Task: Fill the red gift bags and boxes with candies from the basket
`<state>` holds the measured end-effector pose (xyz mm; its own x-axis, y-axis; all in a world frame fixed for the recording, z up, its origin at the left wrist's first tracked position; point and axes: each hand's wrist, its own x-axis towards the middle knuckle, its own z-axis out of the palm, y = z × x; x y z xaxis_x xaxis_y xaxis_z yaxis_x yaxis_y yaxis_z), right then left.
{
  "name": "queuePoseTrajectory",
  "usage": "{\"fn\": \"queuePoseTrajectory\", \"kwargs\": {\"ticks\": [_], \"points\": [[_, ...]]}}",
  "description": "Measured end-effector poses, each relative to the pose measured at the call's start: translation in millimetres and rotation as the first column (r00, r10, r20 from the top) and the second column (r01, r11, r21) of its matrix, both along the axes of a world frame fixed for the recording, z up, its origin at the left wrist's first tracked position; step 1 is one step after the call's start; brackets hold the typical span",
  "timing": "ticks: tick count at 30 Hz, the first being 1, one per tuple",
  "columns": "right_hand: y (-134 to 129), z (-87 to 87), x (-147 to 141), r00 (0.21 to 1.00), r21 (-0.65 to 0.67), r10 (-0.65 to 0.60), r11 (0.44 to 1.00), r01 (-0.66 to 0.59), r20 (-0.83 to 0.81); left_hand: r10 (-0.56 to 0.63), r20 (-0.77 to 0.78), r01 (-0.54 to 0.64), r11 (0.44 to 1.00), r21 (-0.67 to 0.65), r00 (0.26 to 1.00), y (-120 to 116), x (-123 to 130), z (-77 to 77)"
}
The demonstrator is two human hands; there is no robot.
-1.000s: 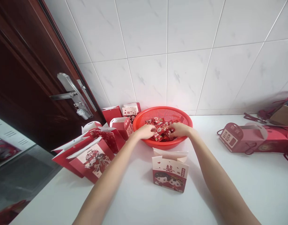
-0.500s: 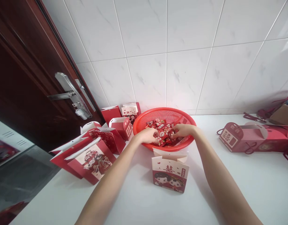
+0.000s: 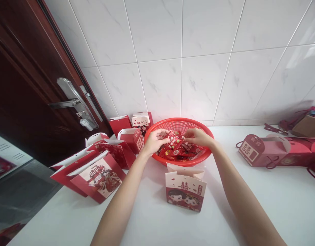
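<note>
Above the red plastic basket (image 3: 179,120), my left hand (image 3: 156,139) pinches a red candy packet (image 3: 174,140) with pale lettering, thumb in front. My right hand (image 3: 197,137) is at the basket's right side, fingertips pressed together by the packet's right edge. Whatever it grips there is too small to make out. Several red-wrapped candies (image 3: 181,155) fill the basket below both hands. Between my forearms, a red and cream gift box (image 3: 185,191) with two cartoon figures stands upright on the white table, its top flaps open.
Red gift bags (image 3: 103,177) and small boxes (image 3: 133,138) cluster at the left, near a dark wooden door (image 3: 26,68). On the right lies a row of red handled boxes (image 3: 265,150) with cords. A white tiled wall (image 3: 159,85) backs the table.
Both hands have come up from deep among the candies. My left hand now holds a red candy packet up over the pile. The gift box stands where it was.
</note>
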<state>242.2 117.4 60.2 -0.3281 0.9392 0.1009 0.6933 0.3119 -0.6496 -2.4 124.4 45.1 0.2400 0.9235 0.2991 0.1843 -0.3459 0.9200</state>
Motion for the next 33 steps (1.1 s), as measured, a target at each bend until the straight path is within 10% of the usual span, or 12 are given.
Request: {"fn": "queuePoseTrajectory", "kwargs": {"ticks": [11, 19, 27, 33], "points": [[-15.8, 16.4, -13.9, 0.843, -0.069, 0.279, 0.935, -0.347, -0.46, -0.026, 0.067, 0.025, 1.0, 0.014, 0.997, -4.3, 7.3, 2.6], [-10.0, 3.6, -24.3, 0.913, -0.073, -0.016, 0.997, -0.015, -0.408, -0.009, -0.34, 0.002, 1.0, -0.02, 0.94, -6.5, 9.2, 1.4], [-12.2, 4.1, -20.8, 0.801, -0.093, -0.227, 0.973, 0.212, -0.554, -0.222, -0.798, 0.023, 0.967, -0.252, 0.561, -13.8, 21.2, 10.1], [-12.1, 4.9, -21.9, 0.751, -0.133, -0.267, 0.963, 0.235, -0.603, -0.252, -0.838, 0.045, 0.964, -0.264, 0.484, -18.1, 22.8, 13.5]]}}
